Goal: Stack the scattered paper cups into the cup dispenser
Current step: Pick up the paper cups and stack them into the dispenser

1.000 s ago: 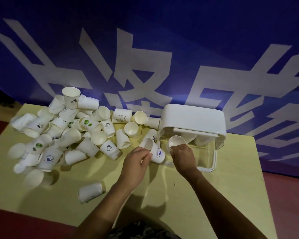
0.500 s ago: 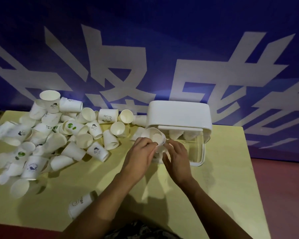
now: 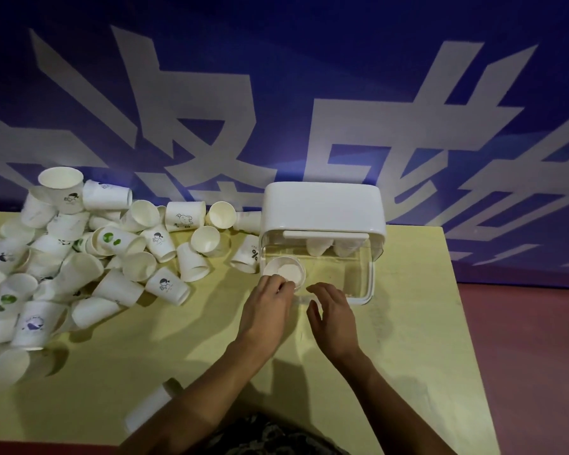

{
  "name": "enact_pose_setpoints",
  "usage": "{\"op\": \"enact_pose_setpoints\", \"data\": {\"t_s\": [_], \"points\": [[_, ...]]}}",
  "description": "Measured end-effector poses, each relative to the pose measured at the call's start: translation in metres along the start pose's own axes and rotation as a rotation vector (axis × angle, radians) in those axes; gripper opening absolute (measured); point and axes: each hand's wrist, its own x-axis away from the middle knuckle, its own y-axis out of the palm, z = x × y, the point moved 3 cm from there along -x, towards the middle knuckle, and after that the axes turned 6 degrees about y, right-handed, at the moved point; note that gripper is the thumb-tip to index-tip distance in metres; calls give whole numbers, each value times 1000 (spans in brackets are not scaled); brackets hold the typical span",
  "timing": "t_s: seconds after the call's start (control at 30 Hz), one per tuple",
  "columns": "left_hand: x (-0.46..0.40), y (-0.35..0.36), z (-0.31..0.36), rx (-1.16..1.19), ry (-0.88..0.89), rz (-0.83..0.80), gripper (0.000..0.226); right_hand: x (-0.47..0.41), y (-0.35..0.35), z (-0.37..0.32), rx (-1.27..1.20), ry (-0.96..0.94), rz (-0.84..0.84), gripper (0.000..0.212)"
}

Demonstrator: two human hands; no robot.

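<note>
1. At the front left corner of the clear plastic cup dispenser with the white lid (image 3: 322, 208), a white paper cup (image 3: 284, 270) stands mouth up inside the transparent tray.
2. Left hand (image 3: 268, 303) pinches that cup's near rim with its fingertips; whether it sits on other cups cannot be told.
3. Right hand (image 3: 334, 315) hovers just beside the tray's front edge, fingers loosely spread, holding nothing.
4. Pile of loose white paper cups (image 3: 89, 257), some printed, covers the left of the pale yellow table (image 3: 408, 339); one lies apart near the front edge.
5. Judgement: seat the cup straight, rim level, and press lightly so thin paper does not crush.
6. Steadying the tray with the free hand would likely stop it sliding.
</note>
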Motion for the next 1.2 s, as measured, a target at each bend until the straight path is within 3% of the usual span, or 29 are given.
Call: {"op": "enact_pose_setpoints", "data": {"t_s": [0.37,0.47,0.57,0.63,0.77,0.97,1.2], "points": [[-49,28,-19,-120,127,-239,30,-5,6,-7,19,34,-39,24],[-47,30,-20,-55,186,-145,26,-3,7,-10,20,35,-38,25],[-27,13,-31,92,236,59,26,1,12,-14,26,13,-34,23],[-7,4,-53,205,144,137,26,5,21,-19,36,20,-48,21],[38,2,-118,227,-96,30,25,13,52,-39,45,30,-156,19],[112,-8,-205,210,-368,-4,26,39,121,-79,114,21,-568,23],[184,-4,-262,254,-643,-122,29,71,189,-127,105,7,-777,31]]}}
